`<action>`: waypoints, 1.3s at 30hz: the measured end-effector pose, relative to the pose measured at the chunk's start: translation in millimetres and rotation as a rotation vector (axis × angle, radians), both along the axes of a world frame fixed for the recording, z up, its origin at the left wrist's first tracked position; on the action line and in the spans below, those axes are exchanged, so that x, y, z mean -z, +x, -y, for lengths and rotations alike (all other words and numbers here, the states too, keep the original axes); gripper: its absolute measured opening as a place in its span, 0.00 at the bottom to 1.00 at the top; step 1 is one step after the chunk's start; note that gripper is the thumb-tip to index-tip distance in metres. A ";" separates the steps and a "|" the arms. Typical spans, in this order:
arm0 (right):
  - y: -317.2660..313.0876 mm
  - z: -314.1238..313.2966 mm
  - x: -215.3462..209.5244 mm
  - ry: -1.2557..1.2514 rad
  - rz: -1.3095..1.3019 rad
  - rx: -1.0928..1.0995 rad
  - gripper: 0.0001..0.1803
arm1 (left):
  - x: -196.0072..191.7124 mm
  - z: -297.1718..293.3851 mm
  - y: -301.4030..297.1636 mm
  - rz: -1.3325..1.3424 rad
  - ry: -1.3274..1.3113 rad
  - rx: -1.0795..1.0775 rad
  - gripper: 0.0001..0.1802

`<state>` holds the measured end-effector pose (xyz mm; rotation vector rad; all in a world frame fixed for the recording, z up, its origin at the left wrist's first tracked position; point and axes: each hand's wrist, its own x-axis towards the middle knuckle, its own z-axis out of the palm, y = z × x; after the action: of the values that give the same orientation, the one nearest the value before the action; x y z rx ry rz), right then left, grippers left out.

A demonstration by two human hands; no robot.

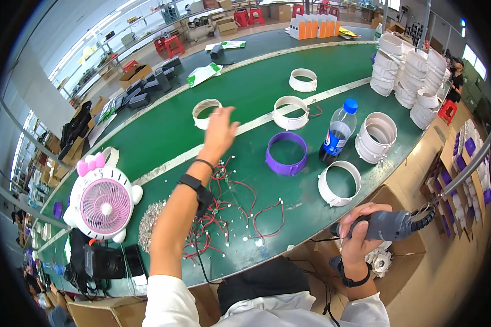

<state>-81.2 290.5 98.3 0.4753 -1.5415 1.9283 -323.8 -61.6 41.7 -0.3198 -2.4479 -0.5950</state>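
My left hand (221, 133) reaches over the green surface to a white plastic ring (201, 121). Its fingers are apart and overlap the ring's right rim; whether they touch it I cannot tell. In my right hand (357, 240), past the table's near edge, is a dark grey electric screwdriver (387, 225) with a coiled cord. A purple ring (286, 168) and a white ring (333, 198) lie on the table between the hands. Red and black wires (215, 210) with small white connectors are scattered below my left forearm, beside a heap of small metal screws (150, 222).
A cola bottle (337, 131) with a blue cap stands beside nested white rings (375, 139). Tall stacks of white rings (385, 71) rise at the far right. A pink and white fan (105, 203) occupies the left, near a phone (134, 260). More rings (303, 80) sit farther back.
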 end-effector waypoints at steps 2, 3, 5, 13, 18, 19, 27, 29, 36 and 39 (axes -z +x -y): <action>-3.2 0.2 2.1 -0.001 0.006 0.024 0.21 | -2.3 -55.8 -12.4 0.046 0.072 0.194 0.24; -4.7 0.4 2.1 -0.003 0.030 0.044 0.22 | -5.9 -89.8 -22.1 0.087 0.122 0.270 0.21; -5.6 -1.3 2.6 -0.006 0.064 0.079 0.22 | 4.5 -151.0 -49.2 0.130 0.171 0.297 0.19; -2.9 -0.2 -15.6 0.082 0.051 0.124 0.26 | -8.6 -149.3 -47.7 0.128 -0.095 0.118 0.10; -2.6 8.2 -11.4 -0.009 0.064 0.046 0.28 | -83.6 -59.4 109.8 -0.009 -0.059 0.212 0.13; -1.6 13.9 -11.9 -0.017 0.070 0.011 0.28 | -92.1 -41.1 149.7 0.050 -0.100 0.174 0.16; -7.6 68.2 -13.4 -0.041 0.043 -0.295 0.26 | -43.6 7.8 291.5 0.401 -0.346 0.153 0.23; -9.4 83.4 -12.3 -0.032 0.053 -0.343 0.26 | -47.2 -5.8 304.7 0.456 -0.235 0.108 0.27; -14.0 145.0 -11.2 -0.080 0.056 -0.558 0.23 | 3.6 -37.0 315.6 0.176 0.151 -0.099 0.14; -15.1 169.0 -11.9 -0.024 0.065 -0.579 0.22 | 14.9 -37.4 316.5 0.153 0.239 -0.107 0.13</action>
<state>-96.3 121.6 110.3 0.9374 -1.5292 2.4051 -7.3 -24.2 26.8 -0.0481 -2.4848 -0.8832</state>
